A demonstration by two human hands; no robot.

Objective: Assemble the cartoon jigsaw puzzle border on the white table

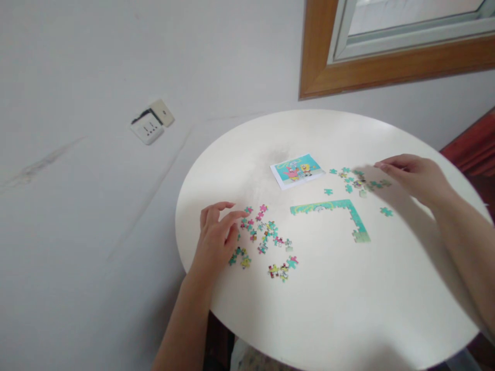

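My left hand (217,234) hovers at the left of a white round table, fingers bent and spread apart. Its fingertips are close to a loose cluster of pink, teal and yellow jigsaw pieces (266,234), and it covers some of them. My right hand (415,175) is over the far right side with thumb and fingers pinched together; whatever may be between them is too small to make out. Just left of it lies a second group of mostly teal jigsaw pieces (349,180). Between the hands, joined border pieces (328,207) form a corner-shaped strip.
A cartoon picture card (297,170) lies behind the joined strip. One teal piece (385,212) sits apart on the right. The table (328,319) stands against a white wall with a socket (147,128) and a wood-framed window (317,77). Red fabric (474,141) hangs at right.
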